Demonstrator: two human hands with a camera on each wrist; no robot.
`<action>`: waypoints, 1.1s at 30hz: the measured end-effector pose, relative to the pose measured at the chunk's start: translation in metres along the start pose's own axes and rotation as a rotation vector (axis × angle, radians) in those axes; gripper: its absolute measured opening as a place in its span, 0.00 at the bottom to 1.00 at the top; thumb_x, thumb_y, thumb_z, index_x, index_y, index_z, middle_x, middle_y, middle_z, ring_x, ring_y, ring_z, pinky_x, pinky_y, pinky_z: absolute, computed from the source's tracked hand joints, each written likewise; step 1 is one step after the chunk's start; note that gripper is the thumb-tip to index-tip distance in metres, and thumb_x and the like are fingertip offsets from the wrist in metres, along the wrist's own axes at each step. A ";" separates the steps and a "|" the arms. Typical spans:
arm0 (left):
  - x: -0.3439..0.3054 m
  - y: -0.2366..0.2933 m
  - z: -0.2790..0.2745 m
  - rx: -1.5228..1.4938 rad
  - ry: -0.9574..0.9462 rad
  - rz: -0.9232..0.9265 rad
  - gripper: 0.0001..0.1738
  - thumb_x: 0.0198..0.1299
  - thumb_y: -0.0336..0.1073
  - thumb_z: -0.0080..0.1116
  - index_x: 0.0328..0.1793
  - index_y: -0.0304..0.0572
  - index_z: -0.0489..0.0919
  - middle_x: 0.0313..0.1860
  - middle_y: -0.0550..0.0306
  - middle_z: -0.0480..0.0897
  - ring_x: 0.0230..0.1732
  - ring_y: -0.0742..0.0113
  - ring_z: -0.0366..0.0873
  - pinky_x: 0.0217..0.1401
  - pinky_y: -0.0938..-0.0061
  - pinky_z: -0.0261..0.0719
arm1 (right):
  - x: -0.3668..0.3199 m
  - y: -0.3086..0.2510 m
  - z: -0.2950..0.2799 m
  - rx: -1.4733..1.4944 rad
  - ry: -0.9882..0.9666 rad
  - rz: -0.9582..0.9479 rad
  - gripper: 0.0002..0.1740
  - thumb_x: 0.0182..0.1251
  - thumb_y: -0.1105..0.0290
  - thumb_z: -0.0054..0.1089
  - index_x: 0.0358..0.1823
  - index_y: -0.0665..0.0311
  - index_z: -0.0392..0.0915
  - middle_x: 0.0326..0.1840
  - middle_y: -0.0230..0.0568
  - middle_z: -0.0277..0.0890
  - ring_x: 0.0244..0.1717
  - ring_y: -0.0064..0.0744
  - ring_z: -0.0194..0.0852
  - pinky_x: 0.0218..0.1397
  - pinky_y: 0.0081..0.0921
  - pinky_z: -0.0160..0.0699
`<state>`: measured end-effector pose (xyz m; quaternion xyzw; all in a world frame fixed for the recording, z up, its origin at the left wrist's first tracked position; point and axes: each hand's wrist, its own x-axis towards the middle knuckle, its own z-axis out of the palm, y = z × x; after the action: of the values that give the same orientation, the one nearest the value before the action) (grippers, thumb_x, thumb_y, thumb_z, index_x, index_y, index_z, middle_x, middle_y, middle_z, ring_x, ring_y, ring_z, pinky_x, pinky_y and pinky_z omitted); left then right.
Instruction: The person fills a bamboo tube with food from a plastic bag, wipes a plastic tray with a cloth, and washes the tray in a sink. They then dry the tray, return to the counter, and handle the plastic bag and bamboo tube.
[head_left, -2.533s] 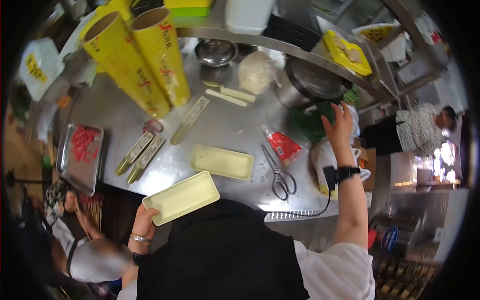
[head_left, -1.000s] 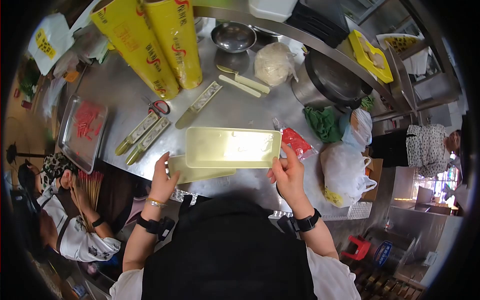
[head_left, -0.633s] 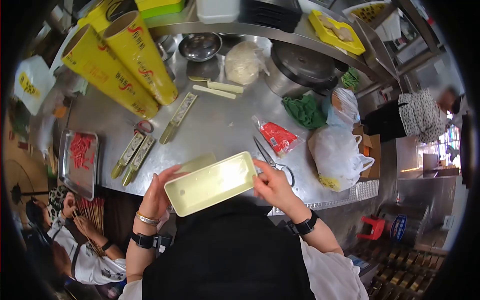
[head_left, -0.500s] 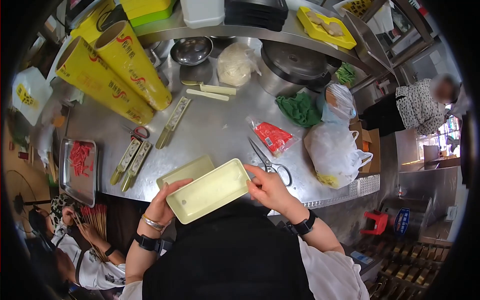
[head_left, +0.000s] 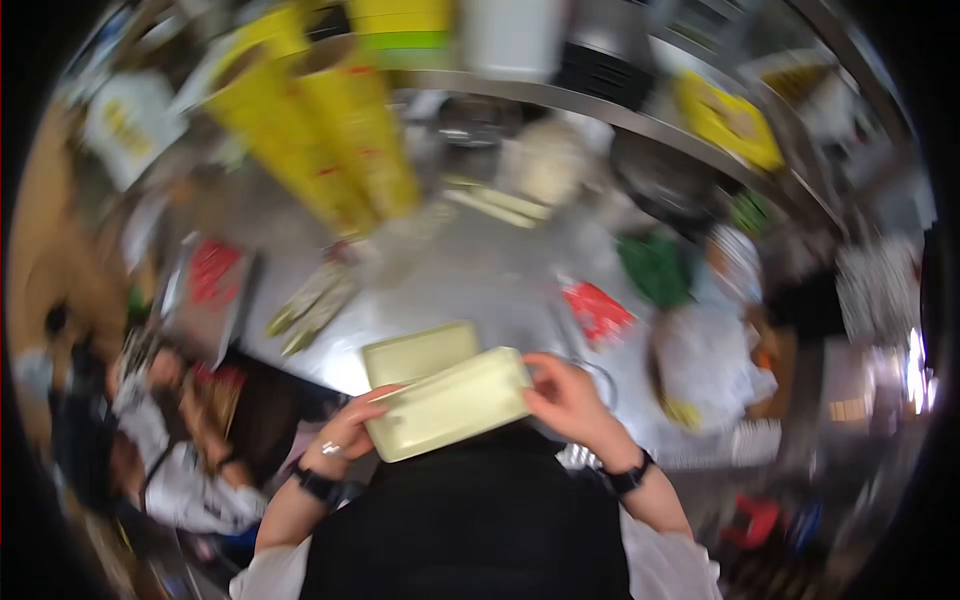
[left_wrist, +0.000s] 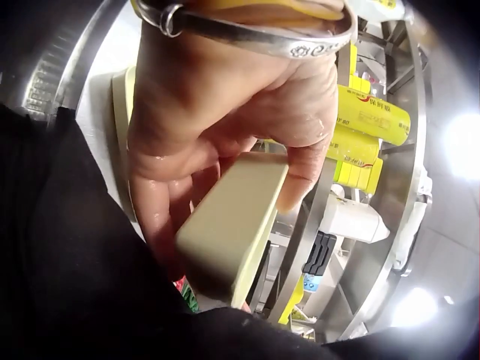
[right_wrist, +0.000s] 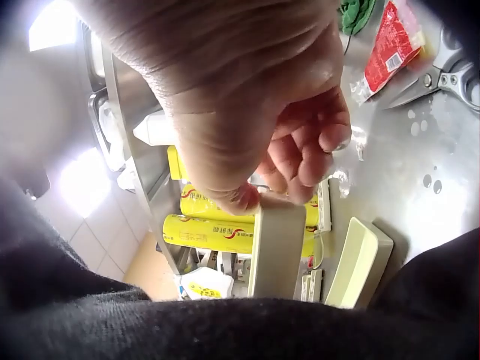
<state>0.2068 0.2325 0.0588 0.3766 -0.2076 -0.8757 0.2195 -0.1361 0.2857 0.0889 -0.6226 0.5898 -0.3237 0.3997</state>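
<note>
In the head view a pale yellow rectangular tray (head_left: 450,405) is held tilted between both hands, close in front of the dark apron. My left hand (head_left: 345,440) grips its left end, thumb over the rim; the left wrist view shows that tray's (left_wrist: 232,206) outer side between thumb and fingers. At the right end, my right hand (head_left: 575,400) pinches the rim; its thumb and fingers (right_wrist: 304,161) meet on the tray edge in the right wrist view. Behind lies a second matching tray (head_left: 420,350) on the steel table, partly hidden by the held one.
Scissors (right_wrist: 439,79) and a red packet (head_left: 597,312) lie to the right. Beyond are a green cloth (head_left: 655,270) and a white plastic bag (head_left: 705,365). Tall yellow rolls (head_left: 365,150) stand back left, near a metal pan (head_left: 230,325) of red strips. Another person (head_left: 185,450) sits at the left.
My right hand has come from the far right to the tray's right end. The second tray lies farther left and turned on the table. The head view has shifted and blurred.
</note>
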 end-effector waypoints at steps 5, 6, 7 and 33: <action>-0.004 -0.010 0.001 0.046 -0.075 0.067 0.28 0.64 0.41 0.59 0.67 0.36 0.72 0.63 0.52 0.77 0.63 0.64 0.75 0.69 0.67 0.71 | 0.024 -0.009 -0.001 0.424 -0.204 0.108 0.33 0.65 0.72 0.59 0.72 0.61 0.62 0.46 0.40 0.77 0.34 0.21 0.74 0.34 0.18 0.74; -0.007 -0.015 -0.001 0.022 -0.060 0.100 0.28 0.65 0.43 0.59 0.67 0.36 0.73 0.62 0.53 0.78 0.63 0.65 0.75 0.68 0.68 0.72 | 0.035 -0.008 -0.003 0.398 -0.312 0.118 0.30 0.67 0.72 0.56 0.71 0.63 0.63 0.45 0.39 0.78 0.32 0.20 0.74 0.33 0.17 0.73; -0.014 -0.024 -0.002 0.002 -0.058 0.123 0.27 0.65 0.44 0.60 0.66 0.36 0.73 0.62 0.53 0.78 0.62 0.67 0.76 0.68 0.69 0.72 | 0.044 -0.010 -0.005 0.344 -0.459 0.138 0.27 0.69 0.71 0.54 0.69 0.64 0.65 0.43 0.39 0.78 0.29 0.20 0.74 0.30 0.17 0.72; -0.424 -0.396 -0.083 0.001 2.055 0.763 0.15 0.64 0.39 0.58 0.53 0.40 0.78 0.45 0.50 0.84 0.45 0.61 0.82 0.49 0.69 0.79 | -0.087 -0.261 0.408 0.313 -1.511 0.055 0.23 0.73 0.66 0.50 0.65 0.71 0.68 0.40 0.39 0.80 0.24 0.21 0.74 0.21 0.16 0.69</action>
<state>0.4418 0.7694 0.0382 0.8382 -0.0288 -0.0186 0.5444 0.3360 0.4158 0.1320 -0.5960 0.1195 0.1194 0.7850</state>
